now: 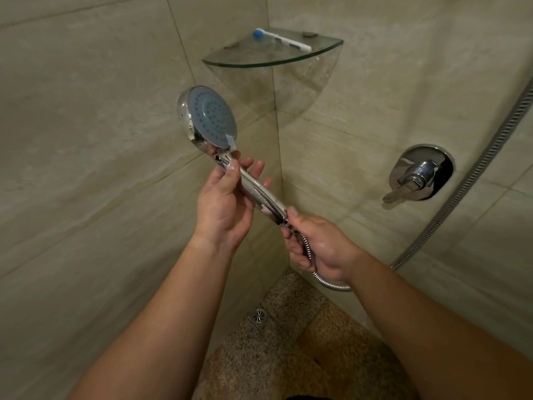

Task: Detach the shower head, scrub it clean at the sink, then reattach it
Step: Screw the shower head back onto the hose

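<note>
Tiled shower corner | left grip (pixel 227 197) loosely wraps shower head (pixel 212 119) handle | right grip (pixel 317 246) clenches hose (pixel 467 180) nut

Left hand (pixel 225 203) gripping shower head (pixel 212 119) handle, right hand (pixel 317 246) closed on hose (pixel 473 174) connector

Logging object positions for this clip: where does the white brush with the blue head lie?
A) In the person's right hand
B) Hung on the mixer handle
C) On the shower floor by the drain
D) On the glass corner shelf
D: the white brush with the blue head lies on the glass corner shelf, above the shower head; the right hand grips the hose end instead.
</note>
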### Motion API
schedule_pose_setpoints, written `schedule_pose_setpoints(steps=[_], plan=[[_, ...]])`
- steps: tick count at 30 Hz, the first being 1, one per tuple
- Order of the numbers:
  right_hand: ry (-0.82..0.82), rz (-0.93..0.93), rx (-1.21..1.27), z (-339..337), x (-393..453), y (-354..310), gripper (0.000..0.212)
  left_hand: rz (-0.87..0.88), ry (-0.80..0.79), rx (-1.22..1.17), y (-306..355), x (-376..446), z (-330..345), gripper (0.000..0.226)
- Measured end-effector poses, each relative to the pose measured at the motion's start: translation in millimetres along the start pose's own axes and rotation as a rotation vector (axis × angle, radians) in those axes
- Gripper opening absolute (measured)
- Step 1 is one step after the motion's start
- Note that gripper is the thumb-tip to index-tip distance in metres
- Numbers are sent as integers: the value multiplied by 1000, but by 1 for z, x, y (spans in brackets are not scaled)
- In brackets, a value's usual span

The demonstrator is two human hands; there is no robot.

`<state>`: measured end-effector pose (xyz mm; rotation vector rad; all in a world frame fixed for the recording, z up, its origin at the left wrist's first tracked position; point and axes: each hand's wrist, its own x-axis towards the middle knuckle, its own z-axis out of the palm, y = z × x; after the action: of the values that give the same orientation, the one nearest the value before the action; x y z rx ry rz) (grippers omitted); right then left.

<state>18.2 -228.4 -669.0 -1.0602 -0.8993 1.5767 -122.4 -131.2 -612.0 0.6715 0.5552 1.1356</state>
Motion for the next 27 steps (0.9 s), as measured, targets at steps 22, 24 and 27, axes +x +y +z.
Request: schedule_pose_setpoints(steps=[22, 24, 27], plan=[[1104, -212, 270, -129, 25, -28, 38, 221, 370, 931, -37, 14, -48, 36], [1173, -158, 302, -140, 27, -28, 33, 245, 387, 968, -40, 13, -45, 37], [1207, -146, 390, -156, 29, -24, 45, 248, 384, 947, -46, 15, -44, 40]])
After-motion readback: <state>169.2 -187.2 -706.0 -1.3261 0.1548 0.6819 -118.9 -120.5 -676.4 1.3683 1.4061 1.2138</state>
